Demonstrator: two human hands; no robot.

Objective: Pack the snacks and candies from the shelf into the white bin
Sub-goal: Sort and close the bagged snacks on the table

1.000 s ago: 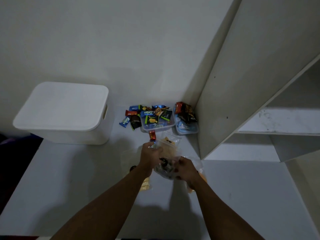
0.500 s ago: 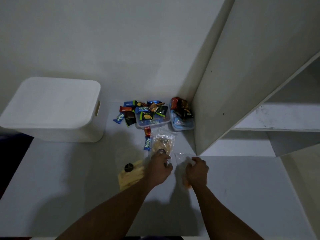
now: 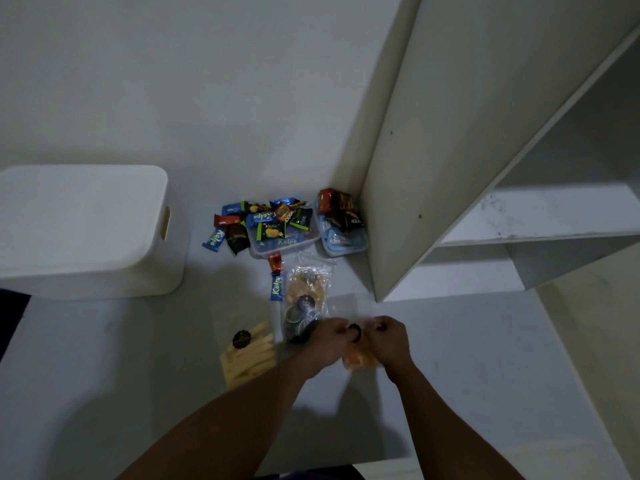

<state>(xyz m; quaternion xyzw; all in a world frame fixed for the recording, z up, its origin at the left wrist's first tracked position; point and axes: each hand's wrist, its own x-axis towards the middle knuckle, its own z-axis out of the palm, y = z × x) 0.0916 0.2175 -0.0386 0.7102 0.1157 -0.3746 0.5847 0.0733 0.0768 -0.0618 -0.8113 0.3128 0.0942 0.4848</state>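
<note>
Snacks and candies [image 3: 273, 225] are heaped in and around two clear tubs [image 3: 287, 244] at the back of the shelf [image 3: 138, 341], well apart from the white bin [image 3: 104, 271], which is covered by its lid [image 3: 76, 202] at the left, so nothing is judged packed yet. A clear bag of orange snacks [image 3: 360, 360] is pinched at its top by the curled fingers of the left hand [image 3: 329, 341] and the right hand [image 3: 389, 341], while a bag of dark cookies [image 3: 299, 322] and a bag of pale sticks [image 3: 251, 358] are left lying just beside them; nearly the whole task is judged to remain.
</note>
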